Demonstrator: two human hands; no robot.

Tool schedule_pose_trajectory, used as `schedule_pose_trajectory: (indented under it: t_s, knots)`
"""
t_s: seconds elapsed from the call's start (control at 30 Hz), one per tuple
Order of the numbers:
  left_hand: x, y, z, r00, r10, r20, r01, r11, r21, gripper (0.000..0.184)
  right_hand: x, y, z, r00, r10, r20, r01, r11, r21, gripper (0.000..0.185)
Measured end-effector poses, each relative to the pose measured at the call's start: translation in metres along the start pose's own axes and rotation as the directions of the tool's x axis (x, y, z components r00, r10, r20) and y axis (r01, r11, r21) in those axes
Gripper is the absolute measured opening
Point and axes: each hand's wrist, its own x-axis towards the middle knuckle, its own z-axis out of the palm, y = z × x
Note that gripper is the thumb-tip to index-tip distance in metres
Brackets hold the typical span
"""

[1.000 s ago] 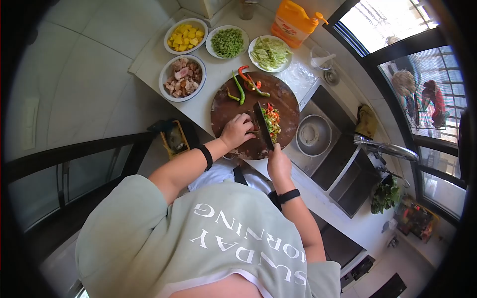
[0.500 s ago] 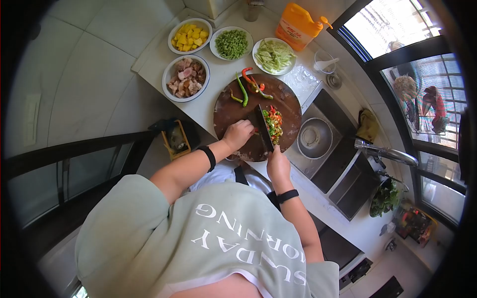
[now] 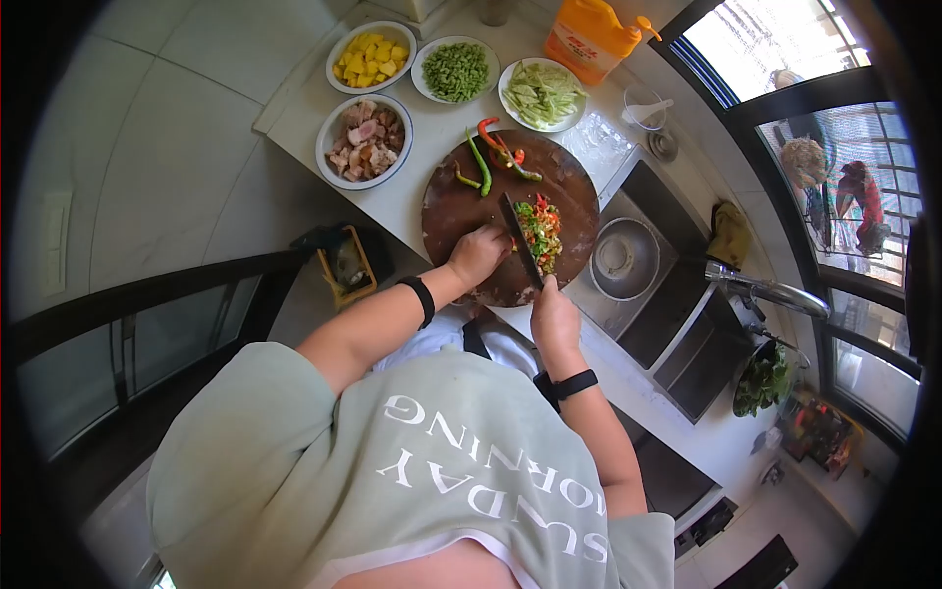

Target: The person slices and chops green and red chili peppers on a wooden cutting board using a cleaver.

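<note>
My right hand [image 3: 555, 319] is wrapped round the handle of a dark-bladed kitchen knife [image 3: 521, 240], whose blade slants across the round wooden chopping board [image 3: 461, 224]. Close to the blade's left side, my left hand [image 3: 480, 253] has its fingers curled on the board. A small bit of red chili pepper shows at its fingertips; most of it is hidden. Right of the blade lies a pile of chopped red and green chili [image 3: 542, 233]. Whole green chili peppers [image 3: 481, 162] and red chili peppers [image 3: 498, 144] rest on the board's far part.
Bowls of yellow chunks [image 3: 371, 59] and cut meat [image 3: 364, 142] stand beyond the board, with plates of chopped green vegetable [image 3: 455, 71] and pale green slices [image 3: 543, 94]. An orange jug [image 3: 592, 41] is behind. To the right, a metal basin [image 3: 625, 258] sits in the sink [image 3: 643, 211] below the faucet [image 3: 768, 290].
My left hand has shifted slightly up and right, nearer the blade. The knife has tilted a little, and the chopped chili looks more spread out. The whole view has shifted slightly.
</note>
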Motion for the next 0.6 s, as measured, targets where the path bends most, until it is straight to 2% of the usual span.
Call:
schedule_pose_trajectory:
  t_s: [0.2,0.3,0.43,0.5,0.6]
  knots:
    - [0.003,-0.001,-0.006,0.997,0.023,0.076,-0.026,0.999,0.033,0.008,0.011,0.004,0.024,0.999,0.035,-0.016,-0.035,0.999,-0.019,0.019]
    - [0.002,0.005,-0.016,0.999,0.013,0.036,-0.012,1.0,-0.024,0.01,0.007,0.0,0.011,0.999,-0.007,-0.042,0.007,1.0,-0.006,0.019]
    - [-0.009,-0.001,-0.025,0.999,0.041,-0.009,-0.042,0.998,-0.04,0.011,0.0,-0.008,0.007,1.0,-0.023,0.021,0.024,0.998,-0.05,0.02]
    - [-0.013,-0.005,-0.025,0.995,0.002,0.101,-0.004,1.0,0.01,0.011,0.005,-0.002,0.022,1.0,-0.011,-0.011,0.01,0.999,-0.033,0.02]
    - [-0.017,-0.008,-0.027,0.995,0.025,0.099,-0.024,1.0,-0.01,0.009,0.005,0.003,0.026,1.0,0.008,-0.024,-0.008,1.0,-0.024,0.02]
